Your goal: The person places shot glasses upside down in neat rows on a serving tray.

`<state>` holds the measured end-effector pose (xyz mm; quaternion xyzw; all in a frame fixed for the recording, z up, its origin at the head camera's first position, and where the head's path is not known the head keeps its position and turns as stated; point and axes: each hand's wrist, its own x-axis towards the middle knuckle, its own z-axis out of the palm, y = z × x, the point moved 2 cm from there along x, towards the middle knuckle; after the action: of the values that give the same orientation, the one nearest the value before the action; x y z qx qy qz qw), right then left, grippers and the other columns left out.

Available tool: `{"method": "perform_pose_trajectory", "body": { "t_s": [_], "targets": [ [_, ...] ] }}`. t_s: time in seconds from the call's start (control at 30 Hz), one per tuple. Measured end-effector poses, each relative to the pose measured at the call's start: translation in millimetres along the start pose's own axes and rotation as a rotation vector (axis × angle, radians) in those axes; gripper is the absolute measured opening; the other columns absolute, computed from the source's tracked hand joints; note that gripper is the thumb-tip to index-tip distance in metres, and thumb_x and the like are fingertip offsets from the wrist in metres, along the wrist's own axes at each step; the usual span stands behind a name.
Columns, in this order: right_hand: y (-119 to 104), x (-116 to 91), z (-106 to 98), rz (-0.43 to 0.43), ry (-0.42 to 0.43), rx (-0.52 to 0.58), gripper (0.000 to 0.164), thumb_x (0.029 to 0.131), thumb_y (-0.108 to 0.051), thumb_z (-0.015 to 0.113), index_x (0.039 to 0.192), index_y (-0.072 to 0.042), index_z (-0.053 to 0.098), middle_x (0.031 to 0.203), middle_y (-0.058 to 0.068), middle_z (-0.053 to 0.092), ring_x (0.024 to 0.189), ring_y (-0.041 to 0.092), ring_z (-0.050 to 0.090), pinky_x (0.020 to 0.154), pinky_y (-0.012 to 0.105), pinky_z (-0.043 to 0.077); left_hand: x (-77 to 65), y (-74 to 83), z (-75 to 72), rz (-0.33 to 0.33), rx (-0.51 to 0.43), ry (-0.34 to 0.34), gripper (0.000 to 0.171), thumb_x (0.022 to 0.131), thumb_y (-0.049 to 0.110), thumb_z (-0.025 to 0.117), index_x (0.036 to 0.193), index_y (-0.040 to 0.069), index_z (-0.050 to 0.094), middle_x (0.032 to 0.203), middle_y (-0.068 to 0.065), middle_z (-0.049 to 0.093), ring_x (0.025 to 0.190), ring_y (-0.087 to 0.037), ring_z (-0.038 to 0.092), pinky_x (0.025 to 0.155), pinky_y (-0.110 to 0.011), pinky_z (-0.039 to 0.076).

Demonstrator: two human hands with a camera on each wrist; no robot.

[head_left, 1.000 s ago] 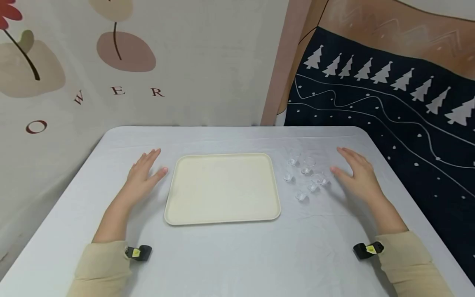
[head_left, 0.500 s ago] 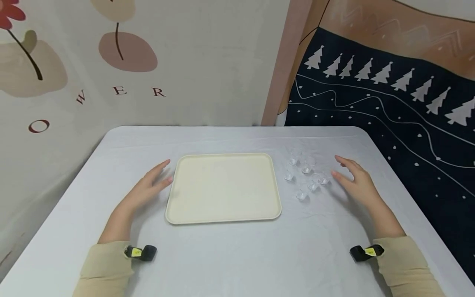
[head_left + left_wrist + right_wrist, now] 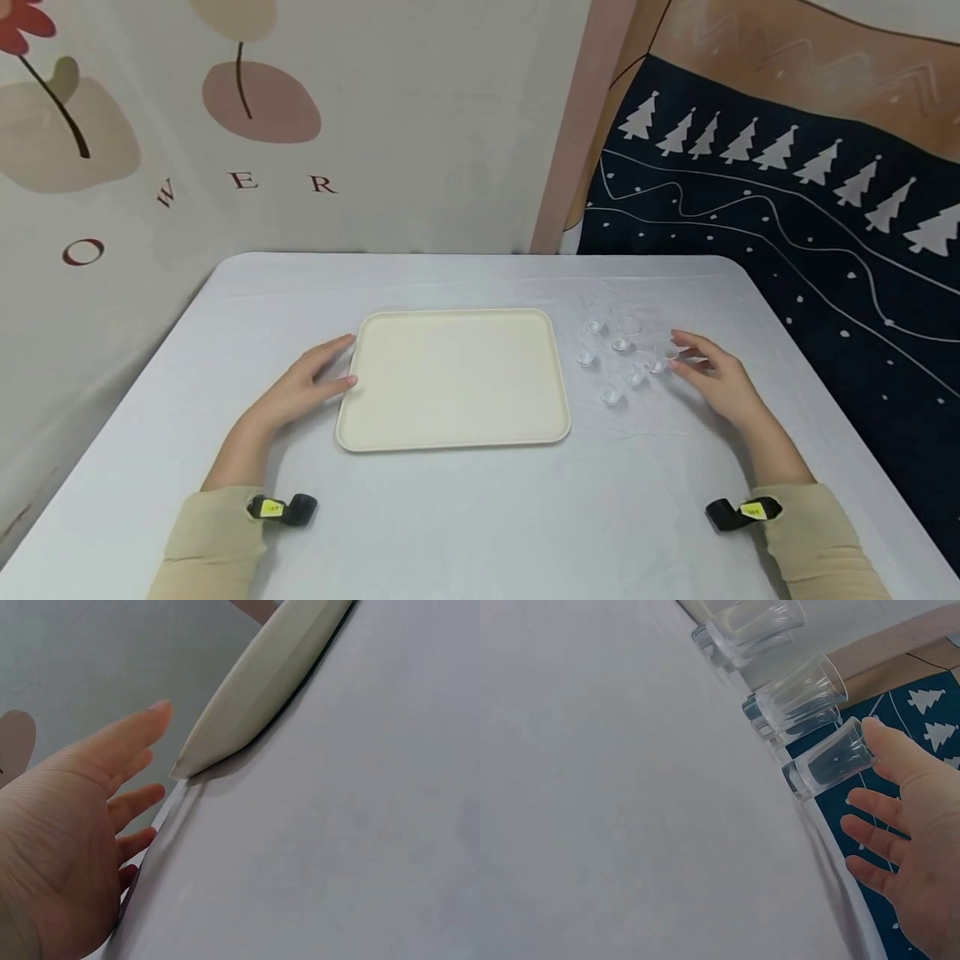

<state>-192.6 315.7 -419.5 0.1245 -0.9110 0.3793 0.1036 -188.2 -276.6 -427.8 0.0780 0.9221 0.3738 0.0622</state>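
Left hand [image 3: 303, 387]: fingers apart, empty, beside tray [image 3: 453, 379]. Right hand [image 3: 718, 379]: fingers apart, ungripping, at rightmost glass [image 3: 831, 760]; other glasses [image 3: 804, 693] intervening, left.

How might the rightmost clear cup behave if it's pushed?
The rightmost clear cup narrows toward its base, so a push near the rim would probably tip it. Once over, its round, tapered sides suggest it might roll in a curve. Its smooth, shiny wall may be slippery too.
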Motion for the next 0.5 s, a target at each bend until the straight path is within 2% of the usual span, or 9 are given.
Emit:
{"method": "perform_pose_trajectory", "body": {
  "t_s": [0.23,0.33,0.5],
  "targets": [
    [3.8,-1.2,5.9,0.027,0.003,0.017,0.047,0.093,-0.019,0.065,0.136,-0.004,0.052,0.120,0.018,0.061,0.096,0.002,0.052,0.079,0.010,0.040,0.0,-3.0,-0.3,0.023,0.040,-0.022,0.079,0.085,0.045,0.069,0.150,0.018,0.033,0.154,-0.018,0.024,0.141,-0.044,0.012,0.103,-0.072,0.010],
    [4.3,-0.4,7.7,0.029,0.014,0.028,0.045,0.093,-0.019,0.066,0.134,-0.004,0.053,0.117,0.017,0.062,0.095,0.001,0.052,0.078,0.010,0.041,-0.5,-3.4,-0.3,0.018,0.054,-0.034,0.078,0.085,0.046,0.068,0.150,0.018,0.034,0.155,-0.018,0.023,0.141,-0.044,0.009,0.101,-0.075,0.007],
    [4.2,-0.9,11.2,0.052,0.032,0.052,0.041,0.093,-0.019,0.066,0.130,-0.003,0.057,0.111,0.016,0.064,0.090,-0.001,0.052,0.075,0.014,0.043,-1.1,-2.9,0.1,0.050,0.053,-0.046,0.075,0.086,0.042,0.069,0.148,0.014,0.037,0.155,-0.016,0.025,0.141,-0.044,0.009,0.101,-0.075,0.007]
  ]
}}
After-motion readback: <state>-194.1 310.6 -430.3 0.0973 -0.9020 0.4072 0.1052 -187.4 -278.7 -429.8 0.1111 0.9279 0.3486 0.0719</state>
